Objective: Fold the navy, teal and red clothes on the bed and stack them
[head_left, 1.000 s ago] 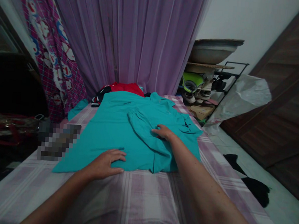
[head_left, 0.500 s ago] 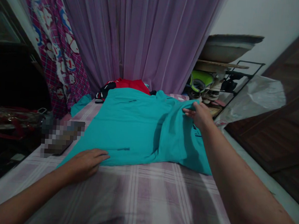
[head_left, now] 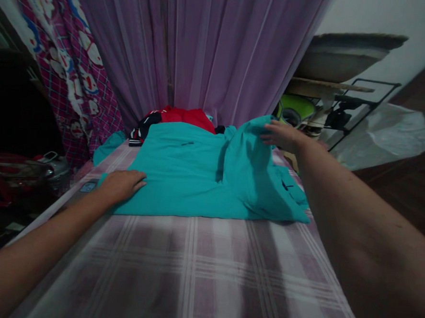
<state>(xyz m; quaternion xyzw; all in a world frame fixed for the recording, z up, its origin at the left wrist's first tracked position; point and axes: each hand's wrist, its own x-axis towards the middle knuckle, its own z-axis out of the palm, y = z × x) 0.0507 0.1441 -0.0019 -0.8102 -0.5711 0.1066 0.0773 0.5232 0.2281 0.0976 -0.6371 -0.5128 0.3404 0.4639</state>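
Turquoise fabric garment (head_left: 176, 169) lay beneath a flattened left hand (head_left: 122, 187); right hand (head_left: 280, 135) met its raised fold (head_left: 248, 156), grip unclear.

Dim, cool light leaves the left side almost black. Soft shadows darken the lifted turquoise garment (head_left: 246, 166) and streak the plaid sheet (head_left: 209, 264); the plastic bag (head_left: 397, 136) catches a faint sheen. The right hand (head_left: 284, 135) is slightly blurred, and wide-angle distortion stretches the right forearm (head_left: 360, 216)
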